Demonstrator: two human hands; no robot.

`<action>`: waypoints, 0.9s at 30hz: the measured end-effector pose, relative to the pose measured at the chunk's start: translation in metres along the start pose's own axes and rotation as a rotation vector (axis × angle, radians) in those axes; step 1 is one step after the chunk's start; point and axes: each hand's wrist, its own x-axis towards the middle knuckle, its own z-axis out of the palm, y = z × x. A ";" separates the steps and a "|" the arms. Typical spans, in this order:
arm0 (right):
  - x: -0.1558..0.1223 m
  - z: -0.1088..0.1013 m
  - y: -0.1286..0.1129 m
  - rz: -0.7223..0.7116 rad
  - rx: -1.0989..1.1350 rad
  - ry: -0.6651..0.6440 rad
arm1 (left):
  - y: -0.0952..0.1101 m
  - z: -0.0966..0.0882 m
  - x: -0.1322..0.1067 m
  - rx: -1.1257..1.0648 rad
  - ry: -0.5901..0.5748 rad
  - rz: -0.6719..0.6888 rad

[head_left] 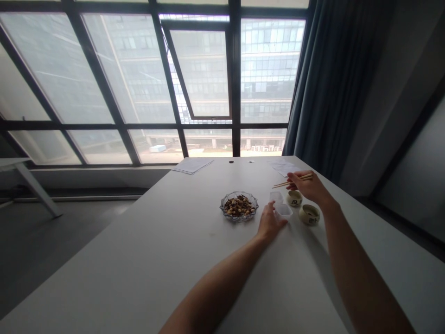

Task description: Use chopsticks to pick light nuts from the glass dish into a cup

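Note:
My left hand (pixel 269 223) is curled around the near left side of a small clear plastic box (pixel 284 211) on the table. Just beyond that box lies another clear plastic piece (pixel 276 196), perhaps its lid. A pair of wooden chopsticks (pixel 280 185) is gripped in my right hand (pixel 304 183), their tips pointing left above the table. Under and beside that hand stand two ceramic cups, one farther off (pixel 294 199) and one nearer (pixel 309 215), each with a dark written character. Left of the boxes, a scalloped glass bowl (pixel 225 213) holds mixed nuts (pixel 239 205).
All this stands on a long white table (pixel 167 241). Papers (pixel 193 165) lie at its far left corner, and more sheets (pixel 283 167) at the far right. Windows (pixel 201 74) rise behind, with a dark curtain (pixel 327 93) to the right. Another table (pixel 34 185) is at far left.

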 end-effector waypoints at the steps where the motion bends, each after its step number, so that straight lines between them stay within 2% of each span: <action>1: 0.000 0.001 0.000 -0.005 0.007 0.010 | 0.000 -0.001 0.000 0.001 0.002 0.001; 6: 0.002 0.005 0.003 -0.018 0.032 0.044 | -0.001 -0.004 -0.004 -0.017 0.001 0.005; 13: -0.003 0.014 -0.004 -0.067 -0.003 0.018 | 0.000 -0.007 -0.005 0.006 -0.042 0.001; 19: -0.004 0.021 -0.006 -0.087 -0.018 0.014 | 0.010 -0.012 -0.011 0.084 -0.052 0.018; 24: -0.004 0.041 -0.004 -0.091 0.055 -0.014 | 0.025 -0.021 -0.017 0.211 -0.052 0.008; 27: -0.006 0.054 -0.004 -0.100 0.085 -0.124 | 0.032 -0.026 -0.017 0.294 -0.129 0.011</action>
